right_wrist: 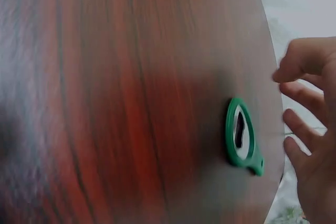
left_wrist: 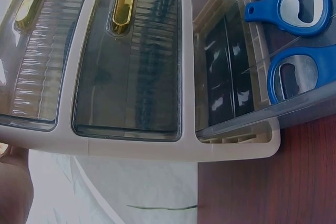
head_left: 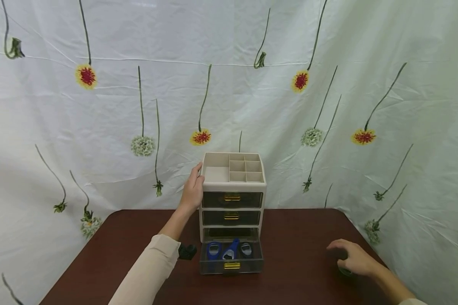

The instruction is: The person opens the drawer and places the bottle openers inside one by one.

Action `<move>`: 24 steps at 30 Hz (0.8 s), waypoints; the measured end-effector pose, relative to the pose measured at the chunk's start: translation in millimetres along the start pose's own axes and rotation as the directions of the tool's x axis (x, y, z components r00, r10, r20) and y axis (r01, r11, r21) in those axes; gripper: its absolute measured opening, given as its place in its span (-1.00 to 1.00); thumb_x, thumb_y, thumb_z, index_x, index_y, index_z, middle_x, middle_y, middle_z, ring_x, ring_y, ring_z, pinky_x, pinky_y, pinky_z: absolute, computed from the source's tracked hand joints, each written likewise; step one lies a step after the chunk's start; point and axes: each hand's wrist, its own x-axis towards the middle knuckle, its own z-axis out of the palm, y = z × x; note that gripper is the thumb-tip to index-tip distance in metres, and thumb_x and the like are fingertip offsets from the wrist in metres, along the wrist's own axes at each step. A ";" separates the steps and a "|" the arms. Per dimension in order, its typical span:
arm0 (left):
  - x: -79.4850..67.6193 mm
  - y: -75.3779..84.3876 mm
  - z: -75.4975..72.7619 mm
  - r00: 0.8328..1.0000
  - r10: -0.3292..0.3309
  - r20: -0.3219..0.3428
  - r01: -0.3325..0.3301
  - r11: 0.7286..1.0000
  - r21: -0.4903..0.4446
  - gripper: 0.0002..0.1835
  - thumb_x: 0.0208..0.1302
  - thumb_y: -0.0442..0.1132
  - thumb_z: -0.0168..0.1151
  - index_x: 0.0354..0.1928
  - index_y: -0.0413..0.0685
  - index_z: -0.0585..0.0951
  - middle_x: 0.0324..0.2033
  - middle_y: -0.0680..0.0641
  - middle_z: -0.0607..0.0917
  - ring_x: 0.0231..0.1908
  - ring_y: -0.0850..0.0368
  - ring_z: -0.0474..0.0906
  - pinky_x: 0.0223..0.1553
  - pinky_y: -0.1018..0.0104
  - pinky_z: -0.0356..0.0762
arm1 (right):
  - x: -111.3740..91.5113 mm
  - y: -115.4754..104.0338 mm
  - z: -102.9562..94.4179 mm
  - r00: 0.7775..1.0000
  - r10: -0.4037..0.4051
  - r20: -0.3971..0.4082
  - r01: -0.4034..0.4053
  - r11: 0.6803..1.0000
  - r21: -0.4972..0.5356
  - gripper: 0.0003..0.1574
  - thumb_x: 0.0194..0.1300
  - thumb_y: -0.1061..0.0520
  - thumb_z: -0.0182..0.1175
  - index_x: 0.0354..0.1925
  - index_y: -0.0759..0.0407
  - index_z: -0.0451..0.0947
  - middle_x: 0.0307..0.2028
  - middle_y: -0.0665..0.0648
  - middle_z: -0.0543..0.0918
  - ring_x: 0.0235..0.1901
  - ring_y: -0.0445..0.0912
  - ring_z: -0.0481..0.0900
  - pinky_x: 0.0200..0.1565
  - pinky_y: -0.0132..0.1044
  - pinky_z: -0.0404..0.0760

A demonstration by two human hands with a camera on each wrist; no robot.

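Note:
A white desktop drawer organizer [head_left: 234, 187] stands on the table. My left hand [head_left: 192, 190] rests along its upper left side, fingers straight against the wall. The bottom drawer [head_left: 248, 267] is pulled out. Inside lie a blue bottle opener [head_left: 213, 250], a second blue bottle opener [head_left: 233, 246] pointing diagonally, and a black one [head_left: 246, 249]. At the right, my right hand [head_left: 355, 258] hovers over a green bottle opener [right_wrist: 230, 129] lying on the table. Its fingers are loosely bent and apart from the opener in the right wrist view.
Two upper drawers [head_left: 232, 217] with gold handles are closed. The organizer's top tray [head_left: 217, 173] has one large and several small compartments. A small black object [head_left: 187, 251] shows beside the left sleeve. Behind the dark wooden table [head_left: 297, 237] hangs a flower-printed white cloth [head_left: 236, 97].

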 end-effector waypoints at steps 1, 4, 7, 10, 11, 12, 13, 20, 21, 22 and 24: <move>0.0 -0.3 0.1 1.000 0.000 0.000 0.000 1.000 0.000 -0.40 0.64 -0.16 -0.29 0.64 -0.10 0.09 0.54 -0.22 0.21 0.45 -0.24 0.23 0.40 -0.16 0.20 | -1.6 6.7 -0.5 1.000 -0.021 0.023 0.022 1.000 -0.012 -0.52 0.20 0.34 0.32 0.13 0.25 0.63 0.15 0.34 0.58 0.14 0.40 0.49 -0.11 0.09 0.60; 0.6 -1.5 0.7 1.000 -0.001 -0.008 0.001 1.000 0.000 -0.40 0.64 -0.16 -0.29 0.64 -0.09 0.10 0.54 -0.21 0.21 0.46 -0.25 0.21 0.41 -0.15 0.18 | -6.2 16.5 -2.9 0.994 -0.042 0.106 0.044 0.999 -0.019 -0.49 0.18 0.31 0.33 0.14 0.25 0.62 0.15 0.36 0.56 0.12 0.40 0.50 -0.14 -0.02 0.59; 1.4 -1.7 1.2 1.000 -0.005 -0.012 0.005 1.000 -0.001 -0.40 0.64 -0.16 -0.29 0.64 -0.09 0.10 0.55 -0.21 0.20 0.46 -0.24 0.20 0.42 -0.15 0.17 | -7.8 28.2 -5.3 0.980 -0.056 0.188 0.059 0.998 -0.012 -0.42 0.14 0.33 0.32 0.18 0.25 0.60 0.18 0.40 0.50 0.14 0.39 0.47 -0.20 -0.13 0.53; 1.9 -0.9 1.3 1.000 -0.004 -0.017 0.004 1.000 -0.002 -0.40 0.64 -0.16 -0.29 0.64 -0.10 0.10 0.54 -0.22 0.21 0.46 -0.26 0.21 0.41 -0.16 0.18 | -5.7 46.3 -4.9 0.971 -0.054 0.233 0.054 0.999 0.007 -0.33 0.06 0.37 0.32 0.21 0.22 0.60 0.22 0.41 0.46 0.16 0.44 0.43 -0.20 -0.12 0.48; 2.0 -0.8 1.2 1.000 -0.004 -0.017 0.004 1.000 -0.001 -0.40 0.64 -0.17 -0.29 0.64 -0.11 0.10 0.54 -0.23 0.21 0.46 -0.25 0.22 0.41 -0.16 0.18 | -3.5 59.4 -2.7 0.971 -0.078 0.225 0.082 0.997 -0.006 -0.34 0.07 0.35 0.33 0.20 0.19 0.61 0.22 0.39 0.47 0.16 0.42 0.44 -0.21 -0.14 0.49; 1.9 -0.6 1.1 1.000 -0.004 -0.020 0.004 1.000 0.000 -0.40 0.64 -0.17 -0.28 0.63 -0.11 0.10 0.54 -0.23 0.21 0.45 -0.24 0.22 0.41 -0.16 0.18 | -1.2 72.2 -0.3 0.973 -0.093 0.212 0.100 0.995 -0.020 -0.37 0.11 0.31 0.36 0.20 0.13 0.63 0.21 0.34 0.50 0.15 0.40 0.46 -0.19 -0.16 0.53; 2.0 -0.7 1.0 1.000 -0.001 -0.022 0.001 1.000 0.000 -0.40 0.64 -0.18 -0.28 0.63 -0.12 0.10 0.54 -0.24 0.22 0.45 -0.26 0.22 0.41 -0.16 0.17 | 1.3 85.2 2.9 0.976 -0.104 0.192 0.114 0.993 -0.041 -0.42 0.16 0.26 0.39 0.19 0.06 0.65 0.20 0.29 0.52 0.15 0.37 0.48 -0.18 -0.17 0.56; 1.3 0.6 2.0 1.000 -0.002 -0.014 0.002 1.000 -0.005 -0.40 0.65 -0.17 -0.29 0.63 -0.12 0.09 0.54 -0.23 0.21 0.45 -0.28 0.21 0.41 -0.17 0.18 | 9.5 98.0 15.9 0.991 -0.127 0.052 0.132 0.984 -0.117 -0.60 0.29 -0.05 0.48 0.03 0.07 0.75 0.04 0.23 0.65 -0.01 0.22 0.62 -0.20 -0.13 0.67; 1.2 0.3 2.1 1.000 -0.002 -0.013 0.001 1.000 -0.007 -0.40 0.65 -0.16 -0.29 0.64 -0.11 0.09 0.54 -0.24 0.21 0.45 -0.29 0.21 0.41 -0.17 0.19 | 8.4 85.3 14.9 0.993 -0.110 0.039 0.113 0.988 -0.102 -0.61 0.28 -0.04 0.49 0.00 0.12 0.75 0.00 0.21 0.66 -0.05 0.18 0.64 -0.22 -0.13 0.67; 1.1 0.0 2.3 1.000 -0.003 -0.014 0.003 1.000 -0.006 -0.40 0.65 -0.16 -0.29 0.64 -0.11 0.09 0.54 -0.24 0.21 0.45 -0.29 0.22 0.40 -0.17 0.19 | 7.2 72.9 13.9 0.995 -0.101 0.026 0.103 0.990 -0.096 -0.62 0.27 0.00 0.49 -0.03 0.17 0.74 -0.05 0.20 0.68 -0.09 0.13 0.65 -0.24 -0.15 0.66; 0.9 -1.0 2.5 1.000 -0.003 -0.013 0.003 1.000 -0.008 -0.40 0.64 -0.16 -0.29 0.63 -0.11 0.10 0.53 -0.25 0.22 0.44 -0.28 0.23 0.40 -0.17 0.20 | 4.9 47.6 11.9 0.998 -0.064 0.007 0.065 0.995 -0.071 -0.63 0.23 0.06 0.49 -0.07 0.24 0.73 -0.11 0.14 0.68 -0.16 0.05 0.65 -0.27 -0.18 0.65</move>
